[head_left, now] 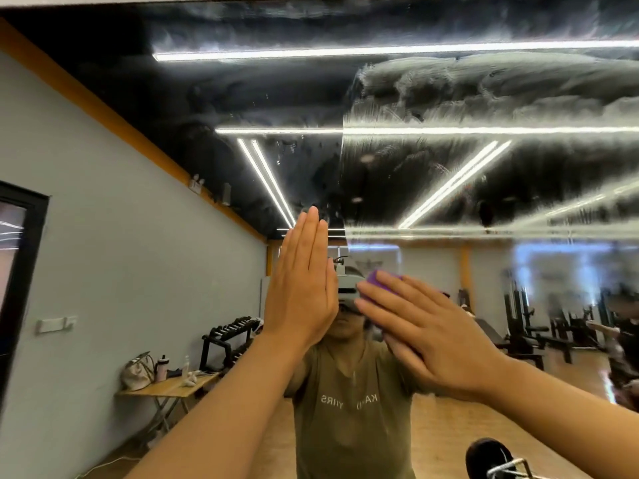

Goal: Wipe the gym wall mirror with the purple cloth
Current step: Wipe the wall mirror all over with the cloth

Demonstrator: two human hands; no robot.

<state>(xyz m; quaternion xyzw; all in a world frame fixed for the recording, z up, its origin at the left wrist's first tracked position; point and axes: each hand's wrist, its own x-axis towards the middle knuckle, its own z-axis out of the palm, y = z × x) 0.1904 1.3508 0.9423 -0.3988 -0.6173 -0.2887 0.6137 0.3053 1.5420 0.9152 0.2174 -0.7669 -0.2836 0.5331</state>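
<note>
Purple cloth lies flat against the mirror under the right hand, whose straight fingers press it there. Left hand is flat on the glass beside it, fingers straight and together.

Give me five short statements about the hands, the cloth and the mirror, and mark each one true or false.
1. The right hand presses the purple cloth against the mirror with straight fingers. True.
2. The left hand holds the cloth. False: it lies flat and bare on the glass, fingers pointing up.
3. Smeared wipe streaks cover the mirror's upper right. True.
4. The cloth is green. False: it is purple.
5. The two hands are clasped together. False: they are apart, side by side.
</note>
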